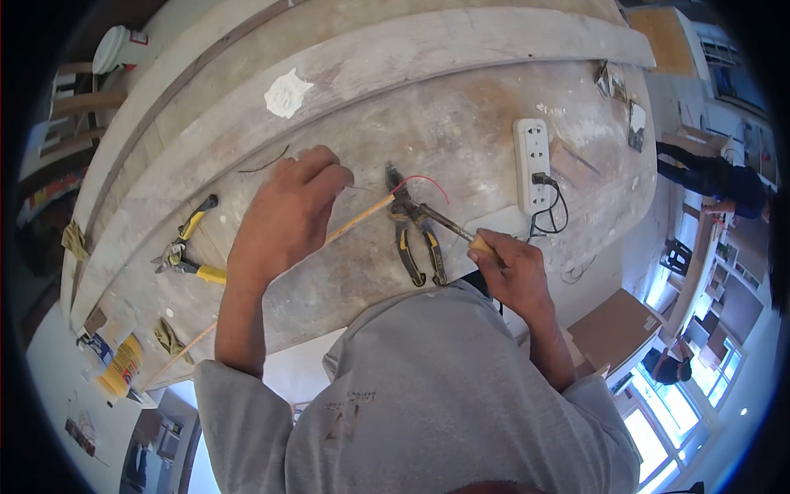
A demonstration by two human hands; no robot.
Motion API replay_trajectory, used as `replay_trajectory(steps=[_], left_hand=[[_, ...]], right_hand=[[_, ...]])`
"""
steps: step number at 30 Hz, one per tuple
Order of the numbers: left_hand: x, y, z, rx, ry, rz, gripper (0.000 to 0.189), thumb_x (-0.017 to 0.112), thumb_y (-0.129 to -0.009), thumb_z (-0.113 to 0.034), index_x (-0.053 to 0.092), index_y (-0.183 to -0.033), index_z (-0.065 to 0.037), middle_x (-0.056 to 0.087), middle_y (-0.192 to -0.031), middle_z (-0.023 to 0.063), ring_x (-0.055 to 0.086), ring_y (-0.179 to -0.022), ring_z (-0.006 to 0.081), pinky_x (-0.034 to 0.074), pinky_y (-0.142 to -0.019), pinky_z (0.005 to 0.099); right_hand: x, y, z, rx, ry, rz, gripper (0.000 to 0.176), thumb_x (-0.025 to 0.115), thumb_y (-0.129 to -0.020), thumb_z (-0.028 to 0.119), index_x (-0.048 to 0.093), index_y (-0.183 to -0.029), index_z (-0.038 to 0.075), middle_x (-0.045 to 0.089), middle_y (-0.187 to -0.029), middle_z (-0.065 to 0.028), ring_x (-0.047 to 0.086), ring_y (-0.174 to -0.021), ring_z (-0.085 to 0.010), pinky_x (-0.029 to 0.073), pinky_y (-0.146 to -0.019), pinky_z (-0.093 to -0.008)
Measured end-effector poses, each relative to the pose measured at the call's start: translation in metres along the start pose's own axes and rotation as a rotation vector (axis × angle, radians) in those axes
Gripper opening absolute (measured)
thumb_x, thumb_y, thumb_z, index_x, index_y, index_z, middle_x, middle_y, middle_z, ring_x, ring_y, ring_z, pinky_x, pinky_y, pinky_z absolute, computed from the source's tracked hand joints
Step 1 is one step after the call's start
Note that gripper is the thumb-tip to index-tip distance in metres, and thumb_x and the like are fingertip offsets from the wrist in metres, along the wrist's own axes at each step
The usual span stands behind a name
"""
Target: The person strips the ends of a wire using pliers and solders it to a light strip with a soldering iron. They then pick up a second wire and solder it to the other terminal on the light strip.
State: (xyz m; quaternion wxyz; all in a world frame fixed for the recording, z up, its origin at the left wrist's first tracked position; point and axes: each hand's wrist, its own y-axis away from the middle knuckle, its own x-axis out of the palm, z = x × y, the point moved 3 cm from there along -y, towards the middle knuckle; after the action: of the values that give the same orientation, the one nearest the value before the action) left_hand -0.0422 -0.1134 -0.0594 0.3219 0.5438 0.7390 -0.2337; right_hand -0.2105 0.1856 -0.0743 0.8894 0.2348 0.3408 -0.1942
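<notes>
My right hand is wrapped round the pale handle of a soldering iron, its metal shaft slanting up and left to the pliers. Those black-and-yellow pliers lie on the worktable with their jaws pointing away from me. A red wire curves out to the right at the jaws, and a long orange-tan strip ends beside them. My left hand is closed in a pinch, a thin wire sticking out from its fingertips toward the jaws.
Yellow-and-black cutters lie at the left. A white power strip with a black plug and cord is on the right. Curved boards run along the far side of the worktable. Two people are farther off at right.
</notes>
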Motion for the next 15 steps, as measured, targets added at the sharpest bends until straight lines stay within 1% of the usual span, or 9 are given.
replay_trajectory(steps=[1,2,4,5,7,10,14,15], left_hand=[[0.0,-0.005,-0.001,0.099,-0.152,0.037,0.026,0.071,-0.087,0.008,0.069,-0.108,-0.008,0.066,-0.106,0.0103,0.066,-0.094,0.0334,0.05,-0.085,0.0432],[0.001,-0.009,0.002,0.102,-0.154,0.04,0.026,0.071,-0.087,0.008,0.069,-0.108,-0.008,0.066,-0.106,0.0103,0.066,-0.094,0.0334,0.05,-0.085,0.0432],[0.015,-0.016,0.007,0.175,-0.151,0.115,0.028,0.073,-0.084,0.005,0.069,-0.108,-0.009,0.066,-0.108,0.0095,0.064,-0.1,0.0319,0.046,-0.09,0.0422],[0.021,-0.018,0.011,0.176,-0.15,0.118,0.028,0.073,-0.084,0.005,0.069,-0.108,-0.009,0.066,-0.108,0.0095,0.064,-0.1,0.0319,0.046,-0.09,0.0422],[0.033,-0.021,0.016,0.243,-0.103,0.1,0.028,0.073,-0.082,0.003,0.069,-0.107,-0.009,0.065,-0.107,0.0094,0.064,-0.098,0.0315,0.046,-0.088,0.0423],[0.041,-0.019,0.02,0.288,-0.092,0.064,0.029,0.075,-0.079,0.001,0.069,-0.107,-0.007,0.065,-0.106,0.0098,0.063,-0.097,0.0306,0.045,-0.087,0.0427],[0.048,-0.005,0.019,0.275,-0.087,0.028,0.03,0.078,-0.077,-0.001,0.07,-0.105,-0.007,0.064,-0.101,0.009,0.063,-0.092,0.0305,0.046,-0.083,0.0434],[0.051,0.001,0.017,0.269,-0.118,-0.051,0.031,0.079,-0.077,-0.004,0.07,-0.106,-0.008,0.062,-0.098,0.0085,0.063,-0.088,0.0303,0.046,-0.081,0.0442]], right_hand=[[0.001,0.0,0.0,-0.002,-0.002,-0.003,0.031,0.081,-0.098,0.02,0.075,-0.12,-0.002,0.079,-0.1,-0.0221,0.077,-0.086,-0.0411,0.061,-0.076,-0.0463],[0.001,0.0,-0.001,-0.002,-0.005,-0.005,0.031,0.081,-0.098,0.02,0.075,-0.12,-0.002,0.079,-0.1,-0.0219,0.077,-0.085,-0.041,0.061,-0.076,-0.0464],[0.001,-0.001,0.001,-0.008,-0.001,-0.003,0.031,0.081,-0.098,0.02,0.075,-0.12,-0.001,0.079,-0.1,-0.0216,0.077,-0.085,-0.0407,0.061,-0.076,-0.0465],[0.002,-0.001,0.001,-0.016,0.004,0.002,0.032,0.081,-0.098,0.02,0.075,-0.121,-0.001,0.079,-0.1,-0.0213,0.077,-0.085,-0.0403,0.061,-0.076,-0.0465],[0.005,-0.002,0.002,-0.031,0.01,-0.002,0.032,0.081,-0.098,0.02,0.074,-0.121,-0.001,0.078,-0.099,-0.021,0.077,-0.085,-0.0402,0.061,-0.076,-0.0469],[0.005,-0.003,0.003,-0.045,0.021,-0.007,0.033,0.08,-0.098,0.019,0.074,-0.122,-0.002,0.078,-0.097,-0.0206,0.076,-0.084,-0.0399,0.06,-0.075,-0.0476],[0.006,-0.003,0.003,-0.055,0.025,-0.017,0.033,0.081,-0.097,0.018,0.074,-0.122,-0.003,0.077,-0.094,-0.0204,0.075,-0.082,-0.0399,0.059,-0.074,-0.0481],[0.006,-0.003,0.003,-0.055,0.023,-0.015,0.033,0.081,-0.097,0.018,0.074,-0.122,-0.003,0.077,-0.094,-0.0204,0.075,-0.082,-0.0399,0.059,-0.074,-0.0481]])
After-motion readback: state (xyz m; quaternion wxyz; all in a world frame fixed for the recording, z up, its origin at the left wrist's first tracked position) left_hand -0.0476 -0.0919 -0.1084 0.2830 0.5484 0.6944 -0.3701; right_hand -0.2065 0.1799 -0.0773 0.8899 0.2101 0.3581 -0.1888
